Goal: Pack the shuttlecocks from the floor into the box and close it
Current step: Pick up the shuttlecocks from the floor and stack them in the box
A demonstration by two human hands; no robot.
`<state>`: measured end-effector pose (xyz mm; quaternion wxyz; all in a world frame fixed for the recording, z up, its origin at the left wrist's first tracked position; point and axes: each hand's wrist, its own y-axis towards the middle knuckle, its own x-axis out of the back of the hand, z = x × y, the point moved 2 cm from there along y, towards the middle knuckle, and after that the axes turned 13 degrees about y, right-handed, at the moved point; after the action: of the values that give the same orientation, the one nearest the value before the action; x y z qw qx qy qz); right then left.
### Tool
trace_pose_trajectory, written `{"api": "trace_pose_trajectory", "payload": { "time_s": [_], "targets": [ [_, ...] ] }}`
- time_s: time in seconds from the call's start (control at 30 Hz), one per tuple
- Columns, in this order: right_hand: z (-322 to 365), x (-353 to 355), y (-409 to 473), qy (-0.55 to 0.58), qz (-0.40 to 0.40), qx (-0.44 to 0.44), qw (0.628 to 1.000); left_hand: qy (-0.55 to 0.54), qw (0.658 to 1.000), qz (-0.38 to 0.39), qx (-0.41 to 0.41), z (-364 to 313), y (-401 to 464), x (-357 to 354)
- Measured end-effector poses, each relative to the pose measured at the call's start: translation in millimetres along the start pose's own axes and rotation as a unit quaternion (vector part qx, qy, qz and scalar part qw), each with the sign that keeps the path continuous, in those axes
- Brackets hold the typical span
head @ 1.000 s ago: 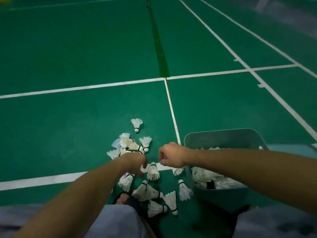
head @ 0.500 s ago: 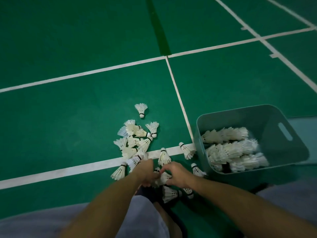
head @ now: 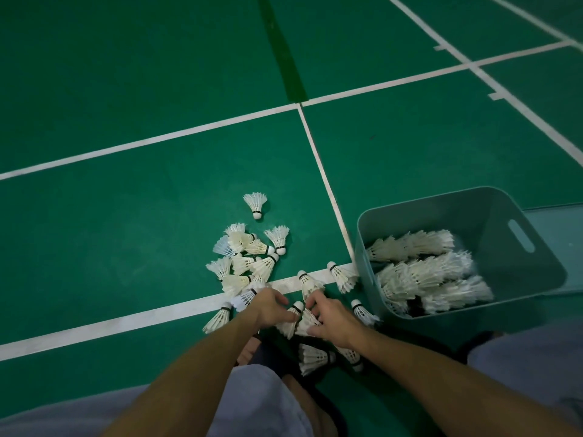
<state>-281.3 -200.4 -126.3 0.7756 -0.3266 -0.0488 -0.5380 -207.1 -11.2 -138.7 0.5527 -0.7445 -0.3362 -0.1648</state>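
Head view: looking down at a green court floor (head: pixel 126 247) with white lines (head: pixel 151 316).
Left hand (head: pixel 268 305): low over the floor, fingers curled onto the cork end of a shuttlecock (head: pixel 291 320) lying between both hands.
Right hand (head: pixel 331 320): just beside the left, fingers spread and bent over the feathers of the same small cluster; clamped or merely touching, cannot tell.
Loose shuttlecocks (head: pixel 249 263): heaped on the floor beyond the left hand, some across the near white line; one apart (head: pixel 256 205) farther out; two more (head: pixel 342 275) near the box's left wall.
Box (head: pixel 520 279): grey-blue, open, on the floor to the right of the hands, slot handle in its far wall.
Packed shuttlecocks (head: pixel 422 272): inside the box, nested in rows lying on their sides.
Lid (head: pixel 561 222): flat on the floor behind the box, partly in view.
Lower edge: grey shorts (head: pixel 252 402) and knees.
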Motion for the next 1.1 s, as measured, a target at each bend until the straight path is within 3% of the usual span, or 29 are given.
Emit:
{"api": "trace_pose_trajectory", "payload": {
  "time_s": [0.27, 0.47, 0.7, 0.83, 1.1],
  "targets": [
    [5.9, -1.4, -8.5, 0.11, -0.042, -0.014, 0.993, -0.011, 0.996, -0.075, -0.035, -8.6, -13.0, 18.6],
    [0.3, 1.6, -17.2, 0.17, -0.103, -0.049, 0.979, 0.172, 0.971, -0.093, -0.14, -42.8, -8.5, 19.8],
    [-19.7, 1.2, -27.1, 0.176, -0.134, -0.088, 0.971, 0.349, 0.913, -0.168, -0.124, -70.1, 5.7, 9.6],
    [-19.5, 1.2, -26.9, 0.186, -0.145, -0.086, 0.968, 0.334, 0.913, -0.202, -0.12, -74.1, 10.5, 11.5],
    [11.4, 9.9, -30.1, 0.198, -0.165, -0.026, 0.966, 0.202, 0.956, -0.195, -0.085, -76.9, 8.0, 58.4]
  ]
}}
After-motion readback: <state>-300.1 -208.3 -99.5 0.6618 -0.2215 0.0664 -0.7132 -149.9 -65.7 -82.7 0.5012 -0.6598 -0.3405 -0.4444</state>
